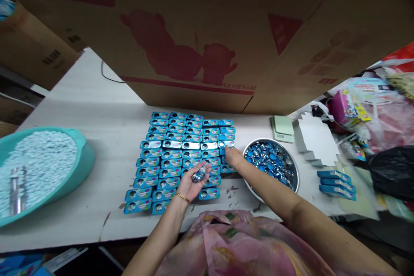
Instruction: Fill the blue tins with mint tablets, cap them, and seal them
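Several blue rectangular tins (167, 182) with round holes lie in columns on the table. My left hand (192, 182) is palm up over the lower tins, its fingers curled around a few small round metal caps (198, 175). My right hand (233, 157) reaches to the rightmost column. Its fingers are bent together and touch a tin (226, 143) with a silvery top; what they pinch, if anything, is hidden. Beside my right forearm stands a metal bowl (298, 177) full of blue and silver round caps (267, 157).
At the left stands a turquoise basin (86, 155) of pale small pieces with a metal scoop (17, 192). A large cardboard box (194, 30) walls off the back. To the right are a green scale (283, 127), white card (315, 138), stacked tins (336, 184) and plastic bags (393, 172).
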{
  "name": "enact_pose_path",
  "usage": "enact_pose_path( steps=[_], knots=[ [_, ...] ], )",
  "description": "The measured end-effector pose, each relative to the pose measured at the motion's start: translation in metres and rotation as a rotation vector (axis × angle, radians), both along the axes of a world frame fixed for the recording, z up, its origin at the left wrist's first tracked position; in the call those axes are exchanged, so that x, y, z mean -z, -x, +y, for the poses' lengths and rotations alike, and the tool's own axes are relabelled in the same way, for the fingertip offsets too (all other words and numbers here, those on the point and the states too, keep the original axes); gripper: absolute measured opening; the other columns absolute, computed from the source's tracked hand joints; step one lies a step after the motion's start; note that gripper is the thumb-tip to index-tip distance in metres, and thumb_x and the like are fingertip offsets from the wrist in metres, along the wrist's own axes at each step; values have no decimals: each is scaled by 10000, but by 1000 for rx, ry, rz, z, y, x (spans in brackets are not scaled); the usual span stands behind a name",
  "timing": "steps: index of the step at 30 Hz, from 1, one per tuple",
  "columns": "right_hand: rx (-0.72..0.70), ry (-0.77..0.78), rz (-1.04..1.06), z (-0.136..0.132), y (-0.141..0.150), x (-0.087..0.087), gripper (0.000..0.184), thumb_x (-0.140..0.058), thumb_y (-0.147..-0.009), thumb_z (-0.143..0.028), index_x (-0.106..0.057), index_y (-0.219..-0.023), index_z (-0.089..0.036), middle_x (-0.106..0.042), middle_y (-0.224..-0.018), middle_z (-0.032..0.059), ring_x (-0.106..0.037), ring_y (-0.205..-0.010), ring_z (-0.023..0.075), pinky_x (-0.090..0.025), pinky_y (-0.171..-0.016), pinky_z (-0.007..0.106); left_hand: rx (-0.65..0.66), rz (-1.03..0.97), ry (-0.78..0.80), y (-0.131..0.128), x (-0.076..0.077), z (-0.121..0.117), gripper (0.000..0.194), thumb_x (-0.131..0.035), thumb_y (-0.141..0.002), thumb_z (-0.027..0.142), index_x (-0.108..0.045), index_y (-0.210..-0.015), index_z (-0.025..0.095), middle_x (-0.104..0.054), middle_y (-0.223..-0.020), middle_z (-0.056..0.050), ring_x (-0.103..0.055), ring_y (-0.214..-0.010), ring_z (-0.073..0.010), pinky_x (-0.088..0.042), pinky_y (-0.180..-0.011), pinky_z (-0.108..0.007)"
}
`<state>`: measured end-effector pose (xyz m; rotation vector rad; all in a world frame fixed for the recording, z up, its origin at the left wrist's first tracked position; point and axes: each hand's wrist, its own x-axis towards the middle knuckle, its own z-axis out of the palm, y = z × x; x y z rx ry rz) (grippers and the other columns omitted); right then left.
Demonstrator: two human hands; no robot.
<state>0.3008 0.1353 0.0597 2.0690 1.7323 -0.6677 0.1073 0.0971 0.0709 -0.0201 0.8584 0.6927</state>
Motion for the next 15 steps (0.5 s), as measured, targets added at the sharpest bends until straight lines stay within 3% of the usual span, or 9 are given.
enact_pose_path(
  steps=[4, 7, 9, 12, 15],
  knots=[
    [9, -15, 0, -2, -3, -6, 488, -585, -692, -251, -403, -1128, -131, -589, -944, 142, -557, -892, 227, -410, -705, 292, 31, -63, -8, -2, -3, -2, 331, -473, -696, 125, -495, -1021, 68, -558, -1053, -173, -542, -949, -218, -491, -688, -265],
    [3, -49, 36, -6, -3, -19, 422, -617, -667, -265, -478, -1053, -165, -595, -934, 107, -560, -878, 214, -404, -701, 273, 35, -76, -31, -1, -7, -3, 339, -468, -695, 119, -494, -1028, 62, -549, -1069, -180, -531, -969, -219, -486, -710, -267],
    [-17, -103, 80, -15, 3, -27, 324, -543, -737, -318, -498, -1042, -218, -582, -973, 68, -539, -919, 188, -394, -724, 259, 51, -80, -39, -1, -9, -4, 340, -468, -691, 107, -496, -1028, 65, -550, -1066, -177, -533, -967, -218, -484, -719, -270],
    [-141, -263, 320, -31, 20, -34, 257, -401, -826, -336, -523, -1042, -273, -551, -1017, 23, -502, -957, 135, -371, -766, 228, 83, -40, -39, -3, -7, -8, 342, -474, -665, 54, -511, -1003, 89, -593, -973, -139, -571, -878, -187, -486, -685, -249],
    [-267, -288, 605, -41, 37, -32, 205, -509, -764, -286, -607, -932, -222, -571, -895, 24, -522, -859, 127, -379, -731, 210, 112, 18, -56, -9, -4, -13, 361, -479, -637, 9, -530, -971, 133, -613, -812, -66, -584, -679, -115, -482, -570, -201]
  ],
)
